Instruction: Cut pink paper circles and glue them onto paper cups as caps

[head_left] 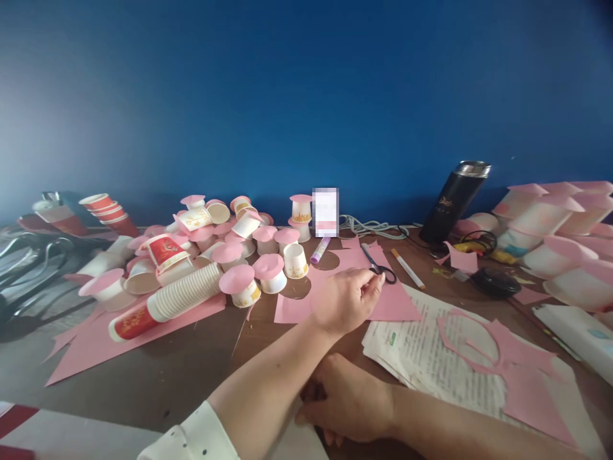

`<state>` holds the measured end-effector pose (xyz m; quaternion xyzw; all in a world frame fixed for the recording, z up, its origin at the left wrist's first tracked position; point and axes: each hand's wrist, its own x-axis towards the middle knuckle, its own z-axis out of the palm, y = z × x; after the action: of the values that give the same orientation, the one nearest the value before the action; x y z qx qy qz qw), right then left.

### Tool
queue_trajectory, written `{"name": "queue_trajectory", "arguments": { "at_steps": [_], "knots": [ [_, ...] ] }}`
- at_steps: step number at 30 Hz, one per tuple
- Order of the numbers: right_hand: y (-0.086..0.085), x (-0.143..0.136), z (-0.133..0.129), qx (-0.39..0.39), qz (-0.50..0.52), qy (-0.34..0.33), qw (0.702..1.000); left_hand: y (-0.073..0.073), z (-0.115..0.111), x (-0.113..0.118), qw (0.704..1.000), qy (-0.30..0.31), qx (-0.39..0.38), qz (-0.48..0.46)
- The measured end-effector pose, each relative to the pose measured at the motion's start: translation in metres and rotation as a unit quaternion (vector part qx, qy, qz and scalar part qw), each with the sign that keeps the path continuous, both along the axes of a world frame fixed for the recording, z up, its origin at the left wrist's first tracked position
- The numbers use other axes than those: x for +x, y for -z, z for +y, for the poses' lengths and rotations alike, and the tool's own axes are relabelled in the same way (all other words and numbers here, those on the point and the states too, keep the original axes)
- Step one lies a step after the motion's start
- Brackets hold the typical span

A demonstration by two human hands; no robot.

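My left hand (347, 299) reaches across the pink paper sheet (330, 281), which has round cut-outs along its edge. Its fingers are closed at the black handles of a pair of scissors (371, 257), whose blades point away from me. Below my left forearm, my right hand (352, 399) is curled near the table's front. Whatever its fingers may hold is hidden. Just beyond the paper lie a purple glue stick (320, 250) and, to the right, an orange-and-white stick-shaped thing (408, 269).
Paper cups with pink discs (238, 281) crowd the left. A cup stack (184, 294) lies before them. Printed sheets (431, 345) and pink scraps (522, 358) are at right, with a leaning black bottle (453, 203) and more pink-topped cups (541, 217) behind.
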<state>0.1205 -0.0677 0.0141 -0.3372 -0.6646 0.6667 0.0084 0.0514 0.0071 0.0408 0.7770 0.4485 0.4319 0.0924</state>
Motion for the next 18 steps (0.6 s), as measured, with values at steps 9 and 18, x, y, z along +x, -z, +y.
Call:
{"name": "queue_trajectory", "arguments": {
  "at_steps": [9, 18],
  "knots": [
    [0.001, 0.012, 0.02, -0.026, 0.02, 0.016, 0.999, -0.029, -0.065, -0.077, 0.997, -0.052, -0.058, 0.021],
    [0.001, 0.021, 0.043, -0.073, 0.074, 0.146, 0.984, 0.04, -0.193, -0.228, 0.902, -0.299, -0.175, 0.256]
  ]
}}
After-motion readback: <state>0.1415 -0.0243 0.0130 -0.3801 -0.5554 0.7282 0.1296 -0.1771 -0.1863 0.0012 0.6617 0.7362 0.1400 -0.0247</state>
